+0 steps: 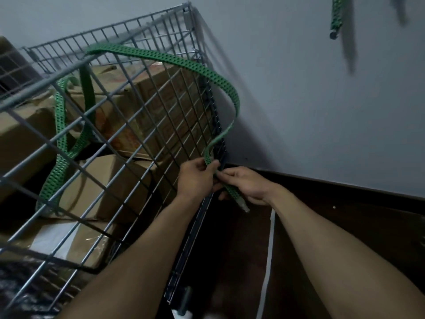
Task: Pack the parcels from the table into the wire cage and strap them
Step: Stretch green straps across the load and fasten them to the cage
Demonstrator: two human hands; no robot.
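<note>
Grey wall (299,88) and dark floor (345,226) beside the wire cage (187,18)

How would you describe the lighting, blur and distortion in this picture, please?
Head view: dim light; the hanging strap at top right is smeared and casts a shadow on the wall; the left hand, right hand and green strap they hold are sharp; the wide lens stretches the forearms.
</note>
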